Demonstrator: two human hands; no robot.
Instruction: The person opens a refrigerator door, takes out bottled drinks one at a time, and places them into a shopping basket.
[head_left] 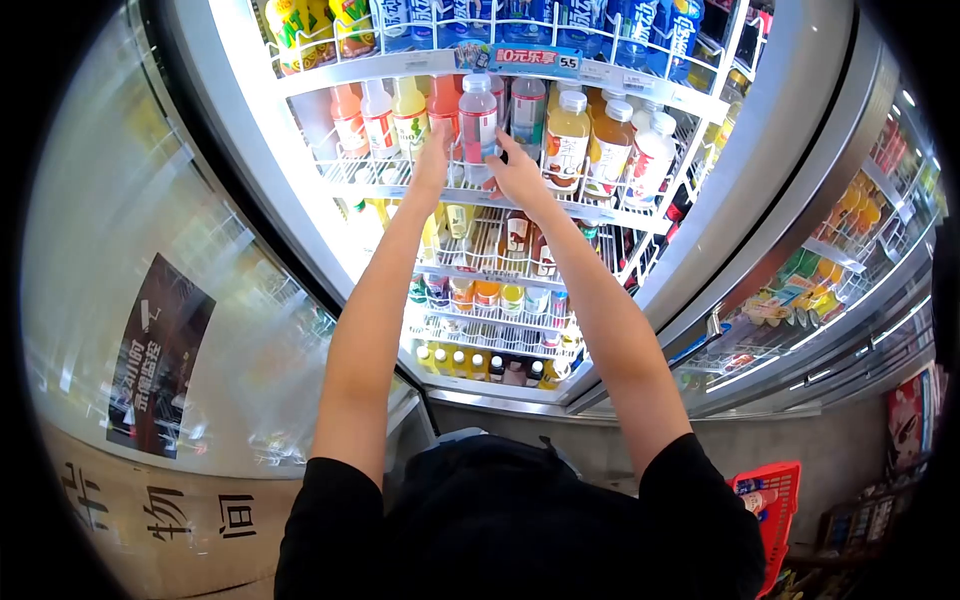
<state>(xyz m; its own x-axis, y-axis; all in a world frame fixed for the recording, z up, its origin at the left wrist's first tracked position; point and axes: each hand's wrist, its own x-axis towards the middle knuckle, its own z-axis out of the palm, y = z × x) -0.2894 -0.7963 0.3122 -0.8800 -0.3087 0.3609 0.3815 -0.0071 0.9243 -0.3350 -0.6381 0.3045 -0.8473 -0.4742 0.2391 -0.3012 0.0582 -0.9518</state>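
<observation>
A clear bottle with a white cap and a pink-and-white label [478,122] stands upright at the front of a wire fridge shelf, between my two hands. My left hand [433,162] is on its left, fingers stretched upward in front of a red-drink bottle [443,100]. On the other side, my right hand [517,172] has its thumb and fingers spread, with the fingertips close to the clear bottle's right side. Whether either hand touches it, I cannot tell. A grey-capped bottle [527,108] stands behind, to the right.
White-capped tea bottles [566,140] fill the shelf's right part. Blue bottles [636,30] line the shelf above. Glass doors [230,300] flank the opening on the left and right. A red basket [783,520] with goods is at lower right.
</observation>
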